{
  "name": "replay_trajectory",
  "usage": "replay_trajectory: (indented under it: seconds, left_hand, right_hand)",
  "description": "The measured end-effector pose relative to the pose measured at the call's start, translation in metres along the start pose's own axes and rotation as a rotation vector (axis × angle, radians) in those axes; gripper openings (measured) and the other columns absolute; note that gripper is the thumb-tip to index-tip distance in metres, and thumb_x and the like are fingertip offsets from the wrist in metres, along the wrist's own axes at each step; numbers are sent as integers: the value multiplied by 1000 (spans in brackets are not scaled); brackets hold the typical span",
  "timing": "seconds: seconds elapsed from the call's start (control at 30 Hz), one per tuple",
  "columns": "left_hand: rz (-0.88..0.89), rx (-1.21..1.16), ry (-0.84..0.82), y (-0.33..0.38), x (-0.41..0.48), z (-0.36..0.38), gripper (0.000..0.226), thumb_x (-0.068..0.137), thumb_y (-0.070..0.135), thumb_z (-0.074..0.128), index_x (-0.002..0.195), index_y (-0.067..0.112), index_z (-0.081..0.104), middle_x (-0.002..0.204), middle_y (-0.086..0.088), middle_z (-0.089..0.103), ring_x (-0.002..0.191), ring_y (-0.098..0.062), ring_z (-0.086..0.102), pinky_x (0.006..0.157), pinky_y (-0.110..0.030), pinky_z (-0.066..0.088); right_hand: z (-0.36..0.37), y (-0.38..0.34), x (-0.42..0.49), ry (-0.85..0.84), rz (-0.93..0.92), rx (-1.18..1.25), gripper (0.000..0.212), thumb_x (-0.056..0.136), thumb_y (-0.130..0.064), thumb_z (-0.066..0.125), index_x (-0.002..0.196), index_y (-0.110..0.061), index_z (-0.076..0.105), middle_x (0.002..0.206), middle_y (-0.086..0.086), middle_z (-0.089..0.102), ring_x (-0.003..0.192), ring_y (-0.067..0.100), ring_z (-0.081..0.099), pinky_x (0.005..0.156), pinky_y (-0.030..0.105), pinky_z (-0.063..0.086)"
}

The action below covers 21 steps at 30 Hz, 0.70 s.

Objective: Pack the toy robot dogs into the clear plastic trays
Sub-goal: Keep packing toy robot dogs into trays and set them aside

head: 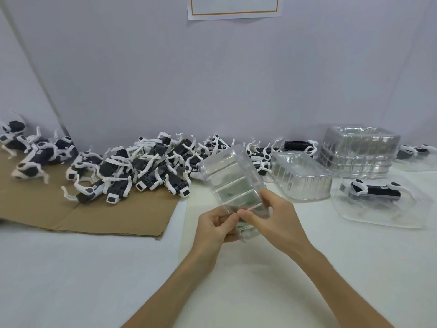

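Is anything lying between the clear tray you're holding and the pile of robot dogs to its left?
Nothing visible does. Both hands, left hand and right hand, hold the clear ribbed plastic tray above the white table. The heap of black-and-white toy robot dogs sits just left of it on the brown cardboard sheet, with nothing between them.

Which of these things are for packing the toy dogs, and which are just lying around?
For the job:
- pile of toy dogs
- clear tray held by the left hand and right hand
- stack of trays
- packed dog

Just lying about:
- cardboard sheet
- paper on the wall
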<state>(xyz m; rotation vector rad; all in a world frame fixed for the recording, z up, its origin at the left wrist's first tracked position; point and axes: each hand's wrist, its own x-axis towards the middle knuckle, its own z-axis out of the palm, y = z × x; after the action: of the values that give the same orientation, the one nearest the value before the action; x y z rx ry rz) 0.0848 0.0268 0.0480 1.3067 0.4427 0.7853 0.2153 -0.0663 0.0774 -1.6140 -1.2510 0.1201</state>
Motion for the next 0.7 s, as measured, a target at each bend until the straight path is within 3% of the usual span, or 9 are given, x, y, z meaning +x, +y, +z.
replay_trajectory:
  seconds: [0.1, 0.2, 0.3, 0.37, 0.47, 0.6, 0.7]
  left_hand:
    - [-46, 15, 35, 4, 2, 2, 4, 81, 22, 78, 80, 18, 78, 75, -7, 70, 58, -13, 58, 63, -28, 56]
    - [-62, 21, 60, 8, 4, 2, 15, 68, 29, 84, 70, 17, 75, 69, -4, 69, 54, -14, 63, 62, -29, 58]
    - [-48, -11, 59, 14, 5, 1, 24, 58, 36, 85, 64, 17, 73, 71, -5, 73, 58, -21, 71, 60, -32, 60]
    - [-48, -48, -9, 18, 4, -2, 22, 67, 41, 78, 71, 20, 77, 84, -8, 77, 67, -25, 75, 61, -31, 60]
    - [-42, -69, -102, 19, 3, -6, 25, 82, 40, 65, 92, 24, 80, 102, -9, 77, 81, -25, 76, 65, -28, 60]
    - [-7, -33, -67, 20, 6, -4, 27, 85, 35, 62, 94, 15, 76, 97, -11, 77, 78, -26, 76, 63, -27, 59]
    - [41, 29, -32, 25, 7, -8, 29, 87, 33, 60, 94, 7, 71, 89, -12, 77, 71, -26, 75, 62, -26, 58]
  right_hand:
    - [1, -1, 0, 45, -8, 36, 26, 82, -29, 79, 89, -9, 65, 81, 12, 66, 80, 29, 59, 77, 46, 48]
    - [0, -3, 0, 60, 1, 88, 18, 82, -26, 80, 85, -14, 66, 77, 6, 67, 78, 26, 60, 75, 40, 49]
    - [-4, -4, 2, 90, 33, 149, 25, 82, -29, 80, 81, -10, 64, 73, 9, 62, 71, 27, 54, 69, 40, 45]
    - [-6, -7, 4, 114, 55, 227, 24, 80, -35, 79, 81, -13, 67, 73, 9, 64, 71, 30, 56, 68, 41, 47]
    - [-9, -9, 6, 131, 95, 322, 12, 83, -26, 79, 87, -17, 73, 83, 13, 71, 83, 38, 64, 78, 50, 53]
    - [-14, -8, 8, 131, 100, 356, 10, 84, -24, 79, 87, -16, 73, 86, 19, 70, 86, 45, 63, 81, 57, 52]
    - [-19, -8, 9, 169, 120, 415, 25, 76, -35, 78, 85, -13, 72, 76, 12, 67, 71, 30, 62, 73, 44, 52]
